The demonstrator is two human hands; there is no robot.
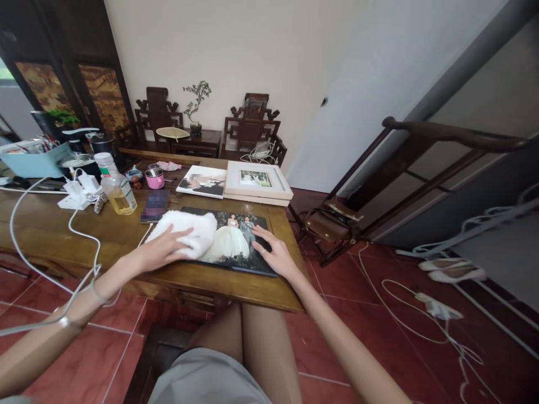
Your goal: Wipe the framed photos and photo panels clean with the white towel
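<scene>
A dark photo panel (261, 261) with a wedding picture lies flat near the front edge of the wooden table (202, 289). Over its left end sits a folded white cloth (200, 227), fluffy like a towel. My left hand (166, 248) rests on this cloth with its fingers stretched out, palm down. On the panel's right side, my right hand (273, 252) lies with fingers spread, touching the picture and holding nothing. The cloth hides the panel's left part.
Behind the panel lie a white framed picture (275, 193) and a photo board (204, 191). A phone (155, 206), pink cup (154, 178), bottle (120, 193) and power strip (73, 201) stand leftward. A white cable (86, 229) crosses the table. A chair (362, 185) stands right.
</scene>
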